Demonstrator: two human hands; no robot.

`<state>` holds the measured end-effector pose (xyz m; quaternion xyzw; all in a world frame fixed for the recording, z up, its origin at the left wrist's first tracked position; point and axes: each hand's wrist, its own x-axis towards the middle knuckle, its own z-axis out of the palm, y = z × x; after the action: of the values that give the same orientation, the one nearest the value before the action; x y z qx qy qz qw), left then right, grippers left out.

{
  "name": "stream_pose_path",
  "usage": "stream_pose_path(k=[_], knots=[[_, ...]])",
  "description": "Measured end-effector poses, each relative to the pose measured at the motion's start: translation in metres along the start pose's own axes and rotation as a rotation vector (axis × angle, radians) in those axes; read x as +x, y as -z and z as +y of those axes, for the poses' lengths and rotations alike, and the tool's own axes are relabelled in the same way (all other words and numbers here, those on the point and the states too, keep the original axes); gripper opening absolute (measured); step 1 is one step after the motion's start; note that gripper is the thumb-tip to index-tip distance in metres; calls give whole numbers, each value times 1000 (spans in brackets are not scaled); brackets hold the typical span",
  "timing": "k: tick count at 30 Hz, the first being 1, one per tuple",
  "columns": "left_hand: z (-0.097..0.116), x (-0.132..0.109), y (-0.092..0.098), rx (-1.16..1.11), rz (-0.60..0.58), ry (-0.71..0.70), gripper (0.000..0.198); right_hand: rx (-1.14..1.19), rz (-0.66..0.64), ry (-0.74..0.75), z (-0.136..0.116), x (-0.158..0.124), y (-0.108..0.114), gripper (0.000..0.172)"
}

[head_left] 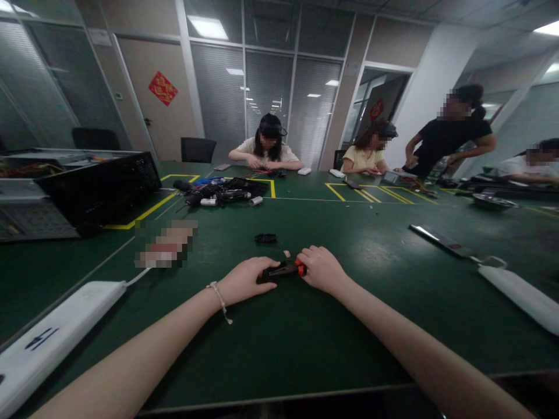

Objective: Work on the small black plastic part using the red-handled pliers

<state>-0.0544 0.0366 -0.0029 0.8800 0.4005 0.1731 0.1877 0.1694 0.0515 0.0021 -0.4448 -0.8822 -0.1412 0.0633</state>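
Lower centre of frame: right hand (322,269) grips red-handled pliers (300,267); left hand (244,281) pinches a dark part (266,273), I judge to steady it. Black piece (265,238) lies just above, apparently for easy reach.

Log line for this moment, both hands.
left hand: holds black part | right hand: holds red-handled pliers | pliers: tips at black part, contact unclear | beyond: second black piece on green table

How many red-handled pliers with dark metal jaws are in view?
1: the red-handled pliers, in the grip of the right hand, pointing toward the left hand. The jumbled, mostly black heap of parts farther off may hide more.
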Motion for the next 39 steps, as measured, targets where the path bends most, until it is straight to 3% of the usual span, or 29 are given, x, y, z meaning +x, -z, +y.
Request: stream_pose_path(k=[39], knots=[[0,0,0,1,6,-3,46,-18,41,24,3,0,-6,17]])
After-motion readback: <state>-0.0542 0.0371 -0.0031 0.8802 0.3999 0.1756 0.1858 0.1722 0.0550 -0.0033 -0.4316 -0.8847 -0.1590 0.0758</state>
